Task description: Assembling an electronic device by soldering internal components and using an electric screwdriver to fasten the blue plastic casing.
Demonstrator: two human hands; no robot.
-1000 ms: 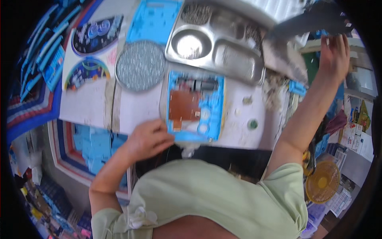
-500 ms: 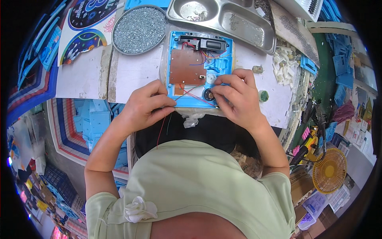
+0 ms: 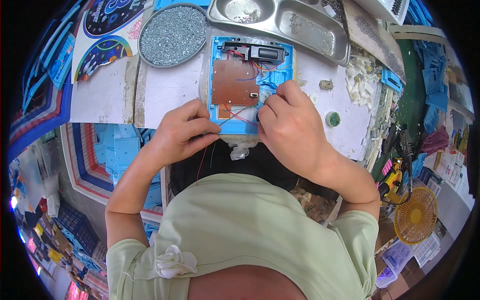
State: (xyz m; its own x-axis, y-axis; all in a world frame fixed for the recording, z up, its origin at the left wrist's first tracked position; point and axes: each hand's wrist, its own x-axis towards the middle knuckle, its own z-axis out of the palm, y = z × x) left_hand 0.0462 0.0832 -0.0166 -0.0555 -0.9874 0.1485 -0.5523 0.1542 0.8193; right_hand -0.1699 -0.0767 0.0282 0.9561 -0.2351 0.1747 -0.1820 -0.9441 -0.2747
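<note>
A blue plastic case (image 3: 250, 82), open like a shallow tray, lies flat on the white worktop (image 3: 165, 92) directly ahead of the person, seen from above. A brown circuit board (image 3: 234, 81) sits inside it, with thin red, blue and black wires (image 3: 260, 66) looping from the board toward a black part (image 3: 262, 52) along the far edge.

The left hand (image 3: 182, 132) rests at the case's near left corner, fingers curled against its edge and seemingly pinching loose red and dark wires that trail down toward the person's body. The right hand (image 3: 290, 127) covers the near right corner, fingers bent and clenched on something small inside the case; what it is stays hidden under the fingers.

The case looks light and stiff, likely easy to slide on the smooth worktop, so it probably needs steadying by its outer rim. The board and wires appear delicate: the wires are limp and could tear from their joints if pulled, so the plastic edges seem the safest place to hold.

Beyond the case sit a round metal dish (image 3: 173, 34) heaped with small silver screws and a steel tray (image 3: 295, 25) with compartments. A small green round piece (image 3: 333, 119) lies to the right, apart from the case.
</note>
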